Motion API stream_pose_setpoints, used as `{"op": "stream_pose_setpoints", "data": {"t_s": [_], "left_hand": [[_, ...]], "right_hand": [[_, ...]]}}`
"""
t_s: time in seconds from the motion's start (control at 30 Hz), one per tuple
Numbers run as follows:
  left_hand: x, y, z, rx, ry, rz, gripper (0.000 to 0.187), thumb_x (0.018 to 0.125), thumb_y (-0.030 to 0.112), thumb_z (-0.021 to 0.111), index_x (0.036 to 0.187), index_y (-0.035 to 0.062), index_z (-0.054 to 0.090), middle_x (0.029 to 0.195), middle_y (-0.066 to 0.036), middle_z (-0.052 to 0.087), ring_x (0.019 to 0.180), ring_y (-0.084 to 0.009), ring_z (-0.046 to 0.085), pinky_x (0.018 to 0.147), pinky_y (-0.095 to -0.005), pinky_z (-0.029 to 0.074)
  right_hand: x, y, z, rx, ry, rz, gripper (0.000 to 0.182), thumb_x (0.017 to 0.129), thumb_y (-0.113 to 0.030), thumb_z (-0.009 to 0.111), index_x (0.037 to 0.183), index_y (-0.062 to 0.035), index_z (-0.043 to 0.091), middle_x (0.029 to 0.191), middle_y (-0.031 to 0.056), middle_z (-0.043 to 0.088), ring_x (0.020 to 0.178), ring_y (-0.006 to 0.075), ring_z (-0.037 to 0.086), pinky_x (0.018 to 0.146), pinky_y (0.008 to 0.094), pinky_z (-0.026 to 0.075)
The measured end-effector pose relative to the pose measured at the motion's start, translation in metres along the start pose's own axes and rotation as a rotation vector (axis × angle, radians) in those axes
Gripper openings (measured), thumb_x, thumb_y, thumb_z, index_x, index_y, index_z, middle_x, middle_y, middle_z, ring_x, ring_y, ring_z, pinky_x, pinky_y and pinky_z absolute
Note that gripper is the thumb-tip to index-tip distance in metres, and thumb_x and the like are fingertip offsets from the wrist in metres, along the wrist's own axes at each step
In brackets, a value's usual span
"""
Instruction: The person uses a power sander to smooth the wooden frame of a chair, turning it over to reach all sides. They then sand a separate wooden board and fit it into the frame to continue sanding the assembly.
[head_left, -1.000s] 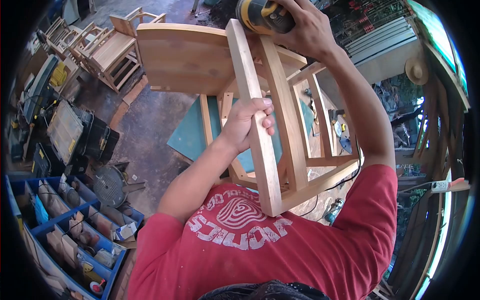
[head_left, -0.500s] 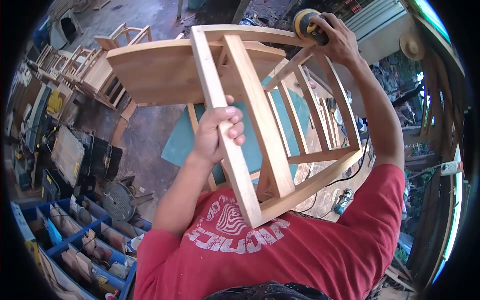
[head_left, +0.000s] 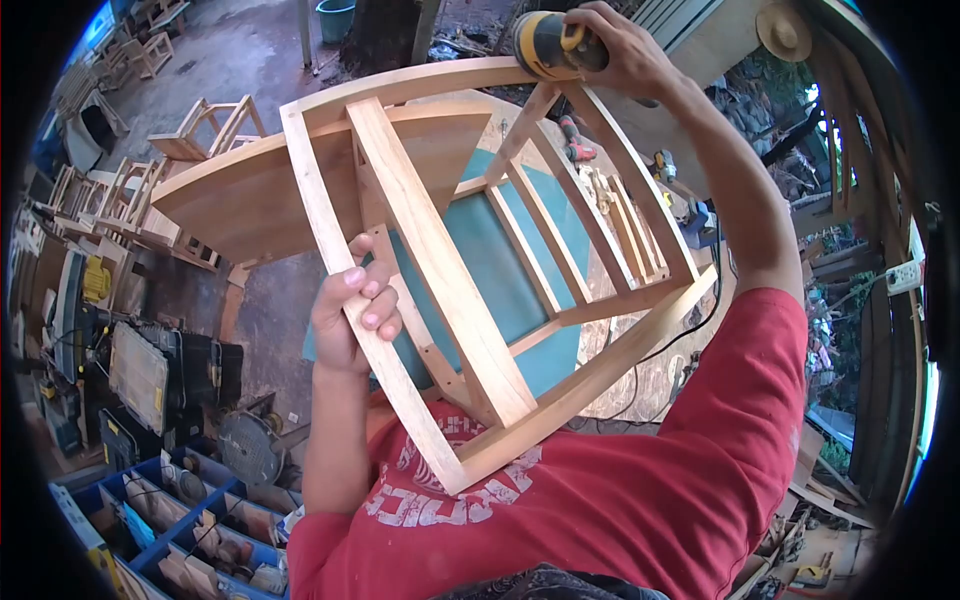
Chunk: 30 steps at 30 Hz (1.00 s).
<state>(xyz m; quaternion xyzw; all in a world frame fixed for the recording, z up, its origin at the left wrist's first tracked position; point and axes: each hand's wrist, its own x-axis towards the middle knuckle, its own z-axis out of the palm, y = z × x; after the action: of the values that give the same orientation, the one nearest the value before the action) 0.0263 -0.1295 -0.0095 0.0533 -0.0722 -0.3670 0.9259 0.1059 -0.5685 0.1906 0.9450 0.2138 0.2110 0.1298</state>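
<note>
A light wooden chair frame [head_left: 440,260] is tilted in front of my chest, its curved seat panel [head_left: 290,180] toward the left. My left hand [head_left: 355,310] wraps round the near outer rail. High at the upper right, my right hand [head_left: 625,50] grips a yellow and black power sander [head_left: 555,46]. The sander's underside is against or very near the frame's top rail, close to a corner; its contact face is hidden. A black cord runs down beside my right arm.
Below the frame lies a green sheet [head_left: 500,270] on a wooden work surface, with a red tool [head_left: 576,140] beyond. Small wooden chairs [head_left: 210,130] stand at the left. Blue divided bins [head_left: 180,510] and black cases are at the lower left. A power strip [head_left: 904,278] hangs at the right.
The view has shifted. The frame, my left hand and my right hand with the sander now appear further left. Both hands keep their grips.
</note>
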Motion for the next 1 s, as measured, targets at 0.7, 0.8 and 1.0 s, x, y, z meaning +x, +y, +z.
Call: {"op": "stream_pose_setpoints", "data": {"t_s": [0.7,0.8,1.0], "left_hand": [[0.002,-0.001,0.001,0.016,0.009,-0.009,0.04,0.098,0.013,0.054,0.136,0.0035,0.049,0.086,-0.004,0.049,0.058,-0.0107,0.053,0.053,-0.0317,0.057],[0.002,0.0,0.001,-0.003,0.009,-0.028,0.04,0.098,0.013,0.053,0.137,0.003,0.048,0.086,-0.004,0.049,0.059,-0.0115,0.054,0.054,-0.0323,0.057],[0.002,0.001,-0.001,0.002,-0.006,-0.014,0.043,0.098,0.014,0.052,0.14,0.0027,0.047,0.087,-0.005,0.049,0.06,-0.0114,0.054,0.055,-0.0333,0.058]], "right_hand": [[0.085,-0.115,-0.015,0.155,-0.033,-0.199,0.057,0.085,-0.032,0.077,0.135,-0.0189,0.053,0.127,0.0125,0.055,0.12,0.0339,0.06,0.093,0.0446,0.054],[0.098,-0.124,-0.02,0.202,0.008,-0.182,0.054,0.086,-0.03,0.075,0.135,-0.0187,0.054,0.128,0.012,0.055,0.119,0.0345,0.06,0.093,0.045,0.054],[0.086,-0.064,-0.013,0.121,0.022,-0.08,0.052,0.083,-0.028,0.075,0.132,-0.0178,0.058,0.128,0.0142,0.057,0.119,0.0368,0.06,0.097,0.0467,0.054]]}}
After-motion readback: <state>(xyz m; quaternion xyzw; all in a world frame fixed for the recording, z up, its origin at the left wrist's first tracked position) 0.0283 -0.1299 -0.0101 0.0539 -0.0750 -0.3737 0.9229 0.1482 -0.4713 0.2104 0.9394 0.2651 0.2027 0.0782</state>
